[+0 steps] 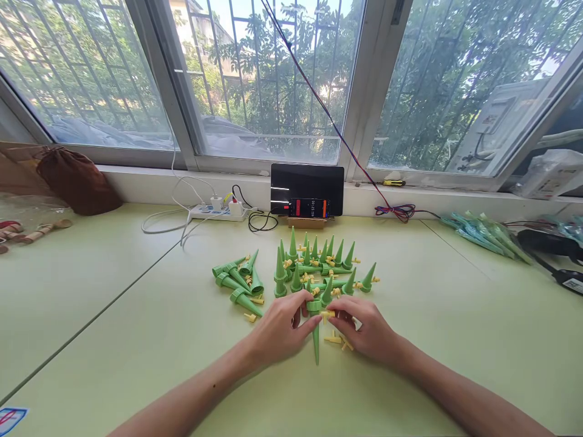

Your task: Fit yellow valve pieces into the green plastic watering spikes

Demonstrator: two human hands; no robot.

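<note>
My left hand (291,318) is closed around the collar of a green plastic watering spike (315,331), whose point aims down toward me. Between the thumb and fingers of my right hand (362,321) is a small yellow valve (326,314), held right beside the spike's collar; whether the two touch I cannot tell. Two or so loose yellow valves (333,339) lie on the table just below my right fingers. Beyond my hands many green spikes with yellow valves (350,282) stand or lie in a cluster. Several more green spikes (237,279) lie in a pile to the left.
A tablet (307,182) with a phone (310,208) in front leans at the window sill. A power strip (218,211) with white cables sits left of it. Bagged green and blue items (485,233) lie at right, a brown pouch (75,179) at far left. The pale table (159,358) has seams.
</note>
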